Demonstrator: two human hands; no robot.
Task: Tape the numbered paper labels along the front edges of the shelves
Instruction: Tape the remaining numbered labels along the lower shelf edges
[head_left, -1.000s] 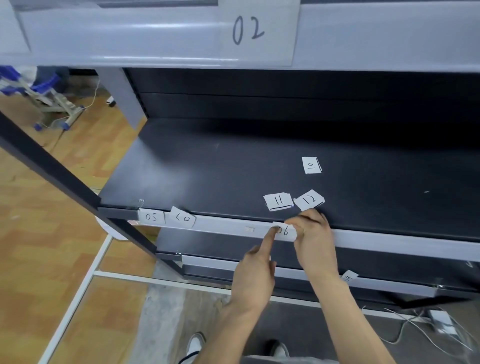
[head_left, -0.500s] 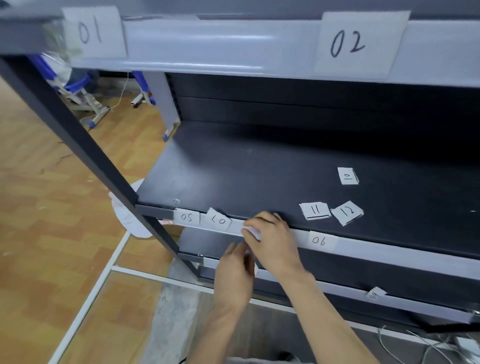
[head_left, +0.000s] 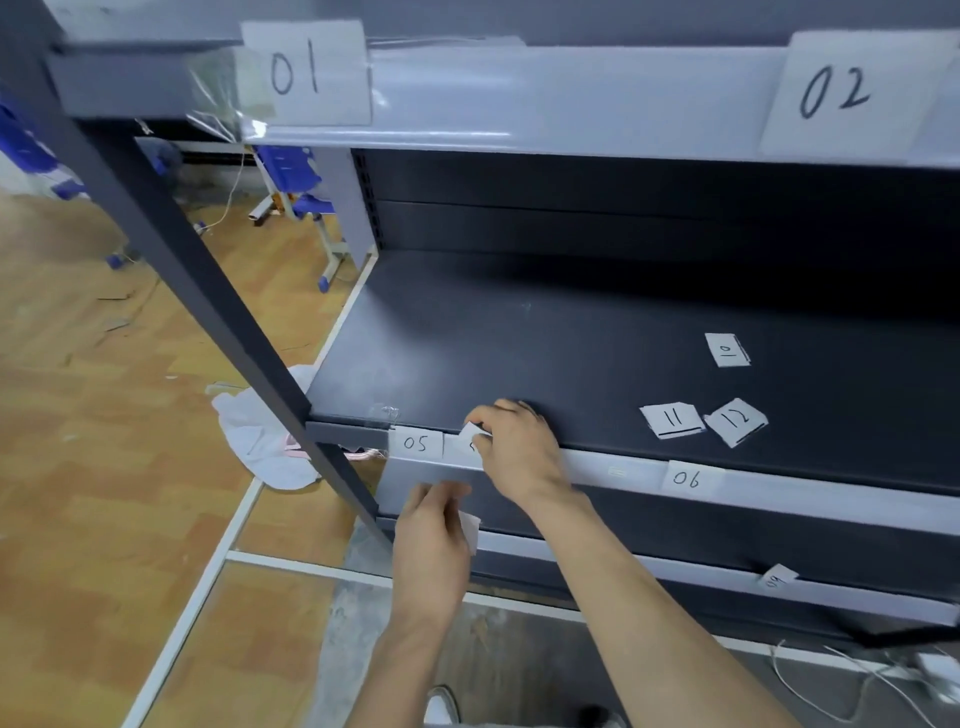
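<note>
My right hand pinches a loose paper label on the grey front edge of the middle shelf, just right of the taped label 05. The fingers hide the label's number. Just below the edge, my left hand holds a small whitish strip of tape. Label 06 is stuck further right on the same edge. Labels 10, 11 and 12 lie loose on the dark shelf top. Labels 01 and 02 sit on the upper shelf edge.
Label 09 hangs on the lower shelf edge. A dark slanted upright crosses left of my hands. White cloth lies on the wooden floor, blue chairs stand behind, and white cables lie at the bottom right.
Both hands left label 06 and moved left along the shelf edge to the loose label beside 05. The right hand took hold of that label. The view swung left.
</note>
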